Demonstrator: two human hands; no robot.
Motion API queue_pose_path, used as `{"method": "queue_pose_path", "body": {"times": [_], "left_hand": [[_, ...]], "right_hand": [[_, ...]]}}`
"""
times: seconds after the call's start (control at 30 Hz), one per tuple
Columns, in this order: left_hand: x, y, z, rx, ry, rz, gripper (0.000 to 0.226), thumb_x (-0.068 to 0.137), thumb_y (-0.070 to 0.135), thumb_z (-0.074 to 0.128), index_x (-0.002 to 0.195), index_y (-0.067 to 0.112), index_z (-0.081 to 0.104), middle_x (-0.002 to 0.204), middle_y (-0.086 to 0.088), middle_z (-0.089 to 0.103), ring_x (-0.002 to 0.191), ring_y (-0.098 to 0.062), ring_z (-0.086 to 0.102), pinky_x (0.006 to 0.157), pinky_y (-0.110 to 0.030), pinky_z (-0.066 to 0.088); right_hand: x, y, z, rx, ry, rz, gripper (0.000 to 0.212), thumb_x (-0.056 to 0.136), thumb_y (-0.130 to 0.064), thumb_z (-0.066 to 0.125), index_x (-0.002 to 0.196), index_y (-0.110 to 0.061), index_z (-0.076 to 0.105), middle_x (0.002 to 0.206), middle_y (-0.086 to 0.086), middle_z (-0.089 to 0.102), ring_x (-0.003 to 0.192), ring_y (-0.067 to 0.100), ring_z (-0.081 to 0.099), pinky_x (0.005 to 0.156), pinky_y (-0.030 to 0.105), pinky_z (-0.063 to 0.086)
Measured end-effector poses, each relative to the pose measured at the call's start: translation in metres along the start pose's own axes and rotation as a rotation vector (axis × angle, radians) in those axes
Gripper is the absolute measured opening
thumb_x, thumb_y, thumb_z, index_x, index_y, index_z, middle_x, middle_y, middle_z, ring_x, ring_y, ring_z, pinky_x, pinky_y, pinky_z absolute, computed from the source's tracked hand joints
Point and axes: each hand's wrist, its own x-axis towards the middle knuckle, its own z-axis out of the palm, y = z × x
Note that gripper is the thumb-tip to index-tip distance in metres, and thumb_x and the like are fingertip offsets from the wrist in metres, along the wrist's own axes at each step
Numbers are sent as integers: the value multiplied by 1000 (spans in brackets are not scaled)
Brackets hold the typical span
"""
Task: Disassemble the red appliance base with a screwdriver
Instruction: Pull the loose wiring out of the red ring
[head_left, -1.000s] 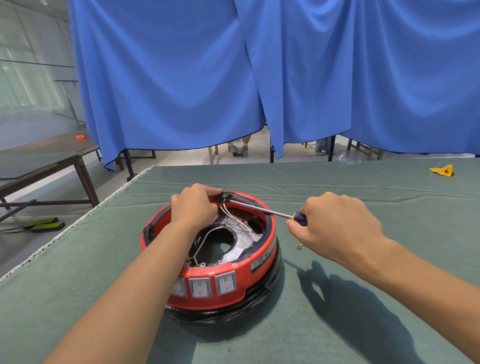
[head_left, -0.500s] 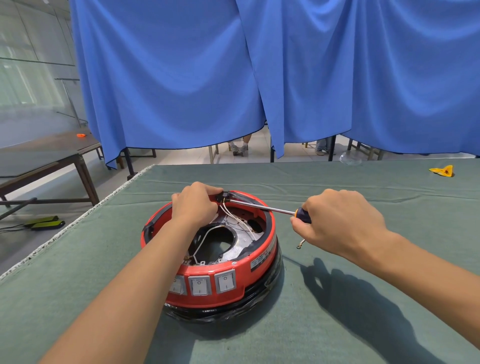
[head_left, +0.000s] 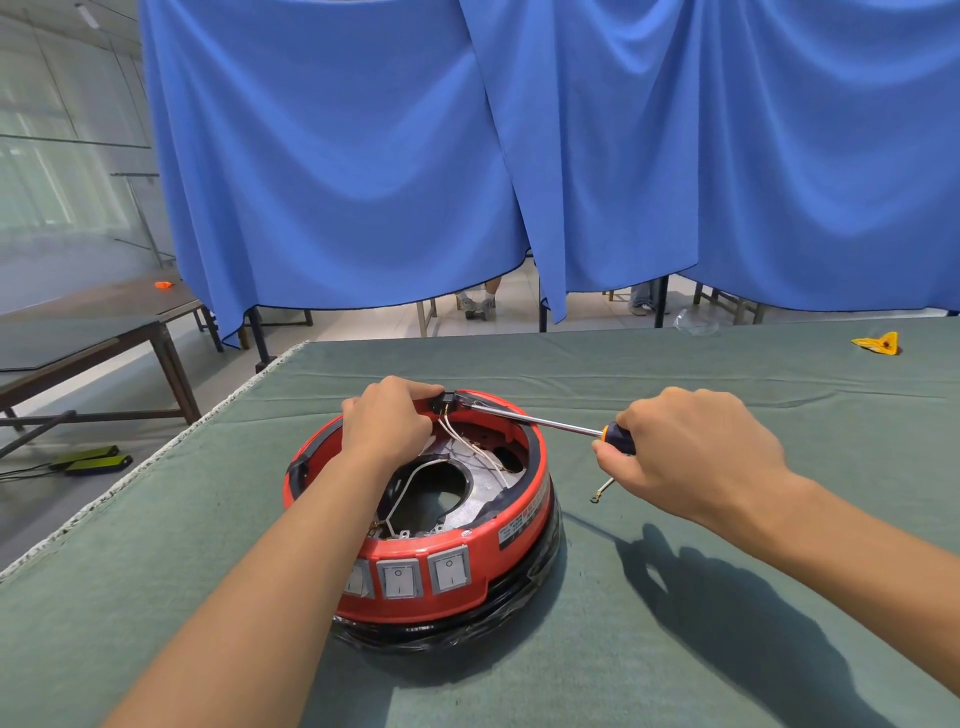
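Nearest the camera, switches: three grey rocker switches (head_left: 410, 577) sit in the front wall of the red appliance base (head_left: 519, 512); the base stands on the green table cover (head_left: 675, 665), close to its front-left part, on a black wrapped bottom ring (head_left: 467, 631)
Risk at the base: it is round and only one hand steadies it, so a strong sideways push from the tool could turn or slide it on the cloth
Inside the base, wires: thin white wires (head_left: 470, 444) run from the far rim down across the metal plate; if the small part is pulled up hard, I think they may tear off from their ends
Left hand: the left hand (head_left: 387, 418) is curled over the far-left rim and pinches a small black part (head_left: 443, 402) there; its fingertips are very near to the tool tip
Risk for the fingers: if the tip slips out, it would go straight to these fingers
Right hand: the right hand (head_left: 691, 457) is closed around the handle of the screwdriver (head_left: 540, 420), beside the base on its right
Screwdriver: the shaft lies almost flat over the far rim and the tip meets the black part; at such a low angle the tip could jump out and damage the screw head; the screw itself I cannot see
Beside the right hand: a small wire piece with a ring end (head_left: 601, 491) lies on the cloth, easy to sweep away
Far right: a yellow scrap (head_left: 878, 344) lies well apart from the work
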Motion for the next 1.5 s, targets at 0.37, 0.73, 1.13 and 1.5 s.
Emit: {"method": "queue_pose_path", "body": {"times": [0.37,0.73,1.13,1.5], "left_hand": [[1,-1,1,-4,20,0,50,86,0,50,124,31,61,124,1,63,116,-24,50,105,-40,26],[2,-2,2,-6,23,3,52,85,0,49,124,32,61,124,1,63,117,-24,50,106,-41,26],[5,-2,4,9,22,-6,47,87,3,52,125,30,60,125,-1,63,116,-25,50,105,-42,28],[5,-2,4,10,11,-6,48,86,3,52,125,30,60,124,-1,63,114,-25,52,103,-42,30]], "right_hand": [[0,-15,-1,61,-27,38,38,91,-46,43,74,-19,62,55,-3,41,53,25,45,43,26,22],[0,-24,-3,83,-46,50,40,93,-46,40,74,-18,59,54,-2,41,52,24,44,49,28,29],[-4,-38,-10,145,-100,92,37,95,-46,40,93,-23,68,57,-2,35,62,29,44,59,30,33],[-5,-43,-10,164,-84,80,36,96,-45,41,89,-19,65,58,-1,36,62,30,42,59,31,32]]}}
